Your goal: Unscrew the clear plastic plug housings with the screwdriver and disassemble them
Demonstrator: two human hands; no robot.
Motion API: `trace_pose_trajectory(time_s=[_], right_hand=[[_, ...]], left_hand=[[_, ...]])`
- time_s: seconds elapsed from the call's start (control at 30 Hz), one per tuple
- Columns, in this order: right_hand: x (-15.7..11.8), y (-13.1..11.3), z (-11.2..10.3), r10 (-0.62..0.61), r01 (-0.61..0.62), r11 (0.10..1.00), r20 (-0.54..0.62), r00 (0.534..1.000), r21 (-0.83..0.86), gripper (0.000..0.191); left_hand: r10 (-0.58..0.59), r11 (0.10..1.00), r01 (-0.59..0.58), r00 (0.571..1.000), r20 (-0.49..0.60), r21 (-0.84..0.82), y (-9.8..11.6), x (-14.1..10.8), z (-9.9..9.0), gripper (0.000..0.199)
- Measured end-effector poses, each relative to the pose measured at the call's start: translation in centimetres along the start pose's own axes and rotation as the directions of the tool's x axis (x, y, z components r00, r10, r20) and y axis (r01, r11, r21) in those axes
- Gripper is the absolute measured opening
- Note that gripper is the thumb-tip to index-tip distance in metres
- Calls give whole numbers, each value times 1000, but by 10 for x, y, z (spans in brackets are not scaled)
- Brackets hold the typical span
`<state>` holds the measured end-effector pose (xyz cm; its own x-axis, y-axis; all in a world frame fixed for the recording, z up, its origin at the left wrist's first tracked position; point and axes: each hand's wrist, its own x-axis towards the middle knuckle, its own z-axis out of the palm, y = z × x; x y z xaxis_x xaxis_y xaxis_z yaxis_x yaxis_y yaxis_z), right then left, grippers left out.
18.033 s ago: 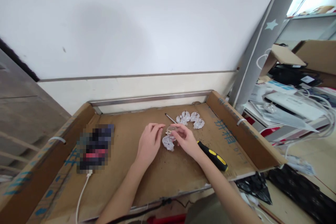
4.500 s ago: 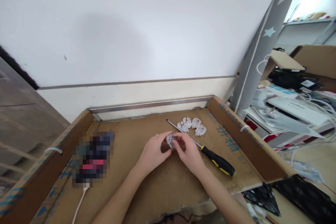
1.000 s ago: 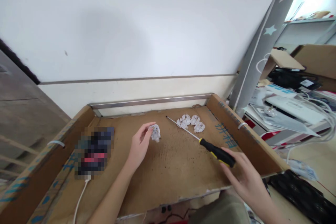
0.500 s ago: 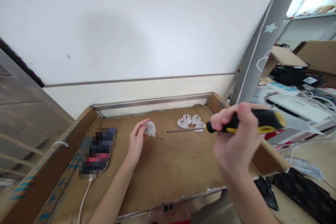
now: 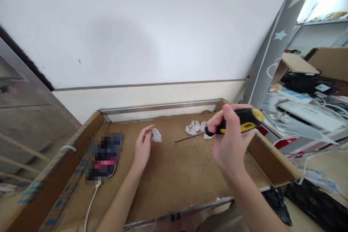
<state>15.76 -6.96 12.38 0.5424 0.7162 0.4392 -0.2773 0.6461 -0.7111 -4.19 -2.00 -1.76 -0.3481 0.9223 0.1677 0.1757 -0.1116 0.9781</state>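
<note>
My left hand (image 5: pixel 143 145) pinches a small clear plastic piece (image 5: pixel 156 135) between thumb and fingers, above the cardboard surface. My right hand (image 5: pixel 231 141) is wrapped round a black and yellow screwdriver (image 5: pixel 246 119). Its thin shaft points left, the tip a short way right of the clear piece and not touching it. Several similar clear pieces with metal pins (image 5: pixel 193 127) lie together at the back, partly hidden behind the screwdriver and my right hand.
Raised cardboard edges (image 5: pixel 274 156) border the work surface. A phone with a blurred screen (image 5: pixel 104 157) and a white cable (image 5: pixel 91 204) lies at the left. A white wall (image 5: pixel 163 43) stands behind. Papers and a white box (image 5: pixel 307 112) fill the right side.
My right hand and the screwdriver have moved left and the screwdriver is tilted more, with its tip slightly lower. A tiny metal bit seen near the clear piece earlier no longer shows.
</note>
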Motion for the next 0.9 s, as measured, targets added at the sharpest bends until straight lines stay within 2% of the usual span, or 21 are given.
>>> trace_pose_trajectory(time_s=[0.07, 0.13, 0.2, 0.27, 0.33, 0.43, 0.53, 0.63, 0.7, 0.9], right_hand=[[6, -14, -2, -27, 27, 1000, -10, 1000, -1, 25], [10, -27, -4, -6, 6, 1000, -20, 1000, 3, 27], [13, -37, -5, 21, -20, 1000, -30, 999, 1, 26], [15, -43, -6, 17, -17, 1000, -49, 999, -12, 25], [15, -46, -7, 15, -17, 1000, -70, 997, -26, 24], [14, -47, -7, 31, -34, 999, -93, 995, -29, 24], [13, -48, -5, 25, -29, 999, -101, 995, -32, 23], [12, -50, -5, 10, -15, 999, -115, 993, -38, 20], [12, -52, -6, 8, -13, 999, -117, 993, -41, 20], [12, -53, -9, -23, 20, 999, -77, 997, -43, 26]], left_hand=[[22, 999, -24, 996, 87, 33, -1, -3, 3, 33], [77, 994, -93, 972, 221, 62, -1, -9, 8, 29], [167, 971, -219, 909, 381, 98, -1, -18, 15, 26], [224, 923, -352, 823, 522, 158, -1, -27, 22, 25], [251, 856, -461, 766, 592, 234, -1, -34, 27, 24], [316, 751, -586, 724, 613, 304, -1, -37, 30, 25], [388, 694, -642, 714, 583, 326, 3, -37, 28, 26], [431, 667, -659, 722, 542, 347, 9, -38, 25, 20], [442, 652, -673, 712, 545, 351, 11, -39, 25, 17], [477, 634, -691, 703, 527, 348, 8, -39, 26, 8]])
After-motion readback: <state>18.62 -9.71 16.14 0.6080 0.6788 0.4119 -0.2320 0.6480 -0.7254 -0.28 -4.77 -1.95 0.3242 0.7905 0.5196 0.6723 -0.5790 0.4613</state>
